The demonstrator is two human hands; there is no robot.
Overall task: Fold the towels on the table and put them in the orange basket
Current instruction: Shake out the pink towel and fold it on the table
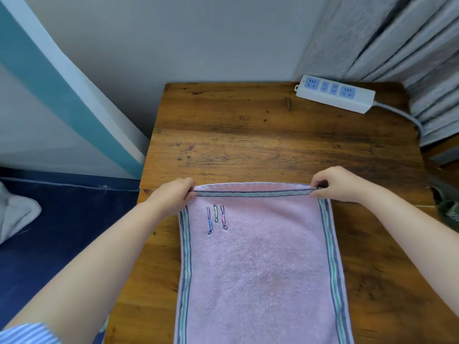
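Observation:
A pink towel [258,264] with striped borders and three small embroidered figures lies lengthwise on the wooden table [248,135], running off the bottom of the view. My left hand [171,194] pinches its far left corner. My right hand [340,183] pinches its far right corner. The far edge is stretched taut between both hands, doubled over a pink layer beneath. No orange basket is in view.
A white power strip [335,96] with a grey cable lies at the table's far right corner, beside grey curtains [409,45]. A dark blue surface [62,219] with a grey cloth lies left of the table. Something dark sits at the right edge [447,207].

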